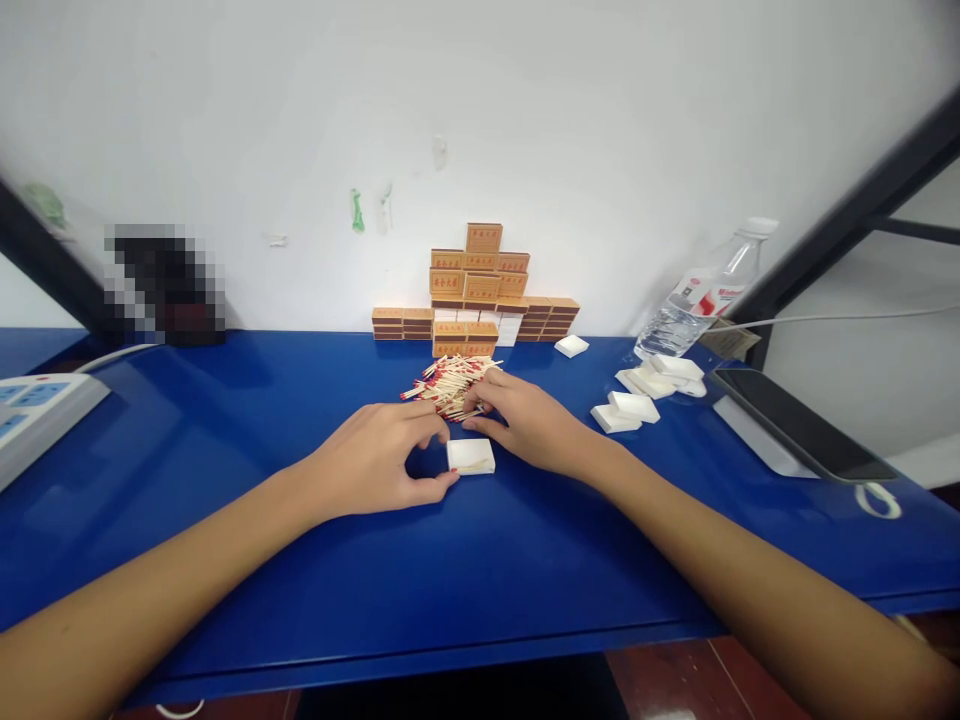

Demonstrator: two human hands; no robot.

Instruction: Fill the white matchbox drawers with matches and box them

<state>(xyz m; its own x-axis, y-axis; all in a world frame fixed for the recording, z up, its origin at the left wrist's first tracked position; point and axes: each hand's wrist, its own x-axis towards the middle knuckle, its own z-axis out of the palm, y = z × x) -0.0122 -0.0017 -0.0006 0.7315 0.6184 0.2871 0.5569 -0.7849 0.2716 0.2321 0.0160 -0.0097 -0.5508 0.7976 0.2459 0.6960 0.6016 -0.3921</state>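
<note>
A small white matchbox tray [471, 455] lies on the blue table with a few matches along its near side. My left hand [382, 455] grips its left end between thumb and fingers. Just beyond it is a loose heap of red-tipped matches [446, 382]. My right hand [521, 415] reaches into the right edge of this heap, thumb and fingers curled around some matches; how many is hidden.
Orange matchboxes [480, 285] are stacked against the wall behind the heap. Several white trays [634, 405] lie to the right, near a water bottle [705, 290] and a phone [802, 420]. A power strip [45, 415] is at the left edge.
</note>
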